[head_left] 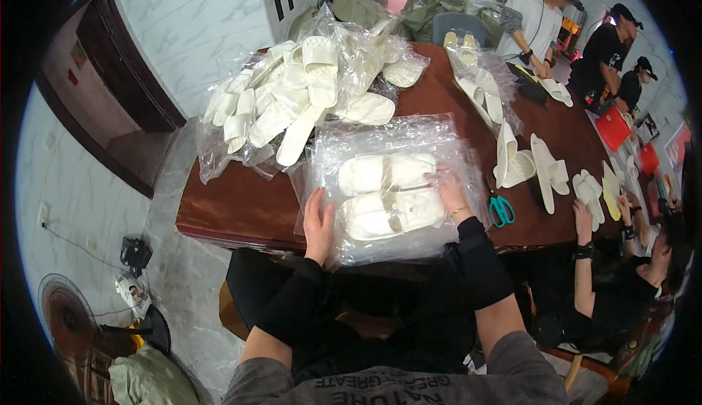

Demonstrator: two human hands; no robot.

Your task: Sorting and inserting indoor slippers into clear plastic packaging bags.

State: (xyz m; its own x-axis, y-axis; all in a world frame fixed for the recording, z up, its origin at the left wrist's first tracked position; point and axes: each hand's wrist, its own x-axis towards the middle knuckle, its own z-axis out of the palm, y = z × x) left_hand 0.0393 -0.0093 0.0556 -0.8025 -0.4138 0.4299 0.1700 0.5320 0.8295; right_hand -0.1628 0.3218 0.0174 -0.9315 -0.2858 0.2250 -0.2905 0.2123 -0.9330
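Observation:
A pair of white slippers (pixel 398 215) lies side by side on a stack of clear plastic bags (pixel 373 130) at the table's front edge. Clear film shines over parts of the pair. My left hand (pixel 317 227) rests at the left border of the bags, its fingers stretched out and holding nothing. At the right ends of the slippers is my right hand (pixel 447 190), its fingers bent over them and closed on the pair. Part of its grip is hidden. Teal-handled scissors (pixel 501 210) lie just right of the bags.
A heap of bagged white slippers (pixel 292 98) covers the back left of the brown table (pixel 227 204). Loose slippers (pixel 547 171) lie along the right side. A co-worker's hand (pixel 583 218) touches one there; another person (pixel 530 21) works at the far right.

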